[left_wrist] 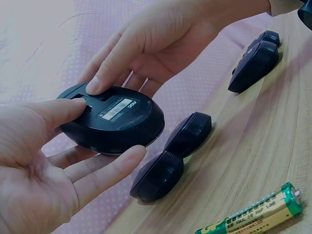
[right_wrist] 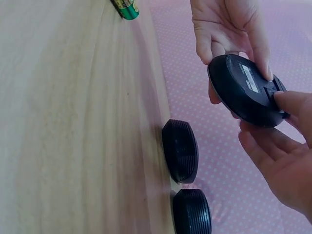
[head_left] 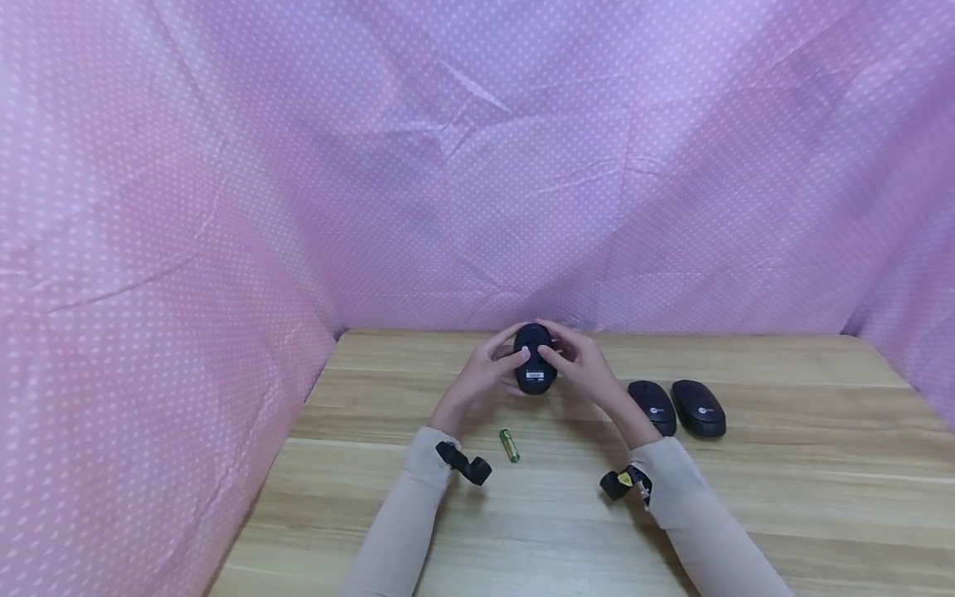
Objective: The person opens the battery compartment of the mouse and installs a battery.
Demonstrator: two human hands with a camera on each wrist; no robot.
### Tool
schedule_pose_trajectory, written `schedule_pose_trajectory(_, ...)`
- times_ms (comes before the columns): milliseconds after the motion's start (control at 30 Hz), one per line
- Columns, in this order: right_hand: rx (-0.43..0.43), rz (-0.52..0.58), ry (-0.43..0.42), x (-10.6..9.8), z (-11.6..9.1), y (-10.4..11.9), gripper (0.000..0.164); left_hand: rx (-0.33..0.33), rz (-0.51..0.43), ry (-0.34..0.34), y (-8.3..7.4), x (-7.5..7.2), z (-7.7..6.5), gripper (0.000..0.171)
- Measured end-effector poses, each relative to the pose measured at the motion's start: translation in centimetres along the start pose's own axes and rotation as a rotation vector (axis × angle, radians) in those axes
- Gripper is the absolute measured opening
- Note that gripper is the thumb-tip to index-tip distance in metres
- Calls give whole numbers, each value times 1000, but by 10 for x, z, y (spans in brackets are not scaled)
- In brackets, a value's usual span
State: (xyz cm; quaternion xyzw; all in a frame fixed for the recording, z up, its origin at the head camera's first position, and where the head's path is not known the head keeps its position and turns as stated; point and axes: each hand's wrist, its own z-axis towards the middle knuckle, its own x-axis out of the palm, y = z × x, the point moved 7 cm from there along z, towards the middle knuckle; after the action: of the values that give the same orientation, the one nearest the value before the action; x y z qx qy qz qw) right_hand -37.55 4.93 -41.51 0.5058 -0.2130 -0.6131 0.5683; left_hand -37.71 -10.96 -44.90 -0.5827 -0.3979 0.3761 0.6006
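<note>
A black computer mouse [head_left: 535, 377] is held off the table with its underside up, showing a white label. My left hand [head_left: 485, 369] grips its left side, thumb on the underside and fingers beneath. On the opposite side my right hand [head_left: 585, 365] holds it too, its thumb close to the left one. Both thumbs lie by a dark recess in the mouse [left_wrist: 117, 112] and partly cover it; whether a cover is in place I cannot tell. A green and gold battery [head_left: 510, 445] lies on the table nearer my body, between the forearms.
Two more black mice, one [head_left: 699, 409] beside the other [head_left: 652, 406], sit right side up by the right wrist. Another dark pair [left_wrist: 170, 156] shows beyond the held mouse in the left wrist view. Pink dotted cloth [head_left: 522, 207] hangs behind the wooden table [head_left: 806, 497].
</note>
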Motion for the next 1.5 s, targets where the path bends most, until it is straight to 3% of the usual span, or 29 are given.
schedule_pose_trajectory(567, 95, 97, -203, -17, -1, 5, 29, -33, 73, 25, 5, 2, -2, 56)
schedule_pose_trajectory(833, 129, 226, -220, -24, 0, 5, 29, -28, 105, 15, 4, -5, -3, 55)
schedule_pose_trajectory(1000, 155, 198, -168, -26, 0, 6, 27, -54, 79, -45, 3, -16, -6, 53)
schedule_pose_trajectory(1167, 195, 95, -78, -26, -5, 3, 25, -32, 105, -78, -3, -25, -8, 54)
schedule_pose_trajectory(1500, 180, 20, 127, -15, -20, -6, 29, -4, 62, -72, -7, -31, -11, 55)
